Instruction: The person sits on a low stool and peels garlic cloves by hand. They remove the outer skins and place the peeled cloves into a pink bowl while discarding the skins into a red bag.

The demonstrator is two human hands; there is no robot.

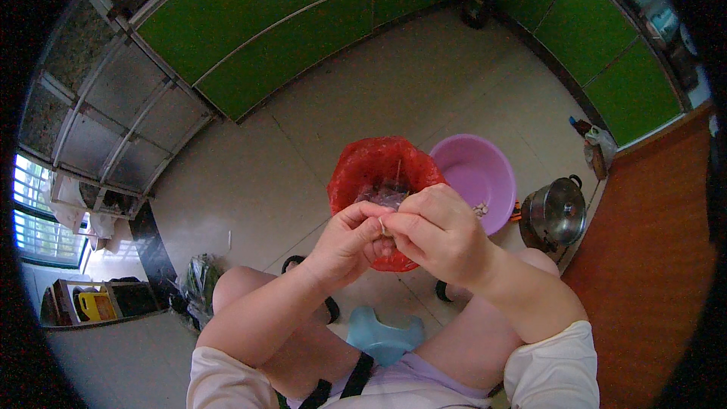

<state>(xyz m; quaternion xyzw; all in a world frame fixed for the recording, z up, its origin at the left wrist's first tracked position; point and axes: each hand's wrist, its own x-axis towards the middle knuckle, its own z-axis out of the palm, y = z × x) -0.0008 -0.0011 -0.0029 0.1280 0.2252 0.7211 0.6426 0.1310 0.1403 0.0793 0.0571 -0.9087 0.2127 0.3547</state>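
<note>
My left hand (351, 241) and my right hand (442, 232) meet at the fingertips above a bin lined with a red plastic bag (363, 162). Pinched between them is a small pale piece (383, 227), possibly a garlic clove; the fingers cover most of it. Inside the red bag lies some crumpled purplish, clear plastic (381, 196). Just to the right stands a purple plastic basin (474, 167), partly hidden by my right hand. A few small pale pieces (480, 209) rest on its bottom.
A pale blue plastic stool (381, 332) is between my legs. A lidded steel pot (554, 213) sits on the tiled floor at right, beside a brown wooden panel (642, 261). A plastic bag with greens (201, 284) lies at left. Green cabinets (295, 40) line the far side.
</note>
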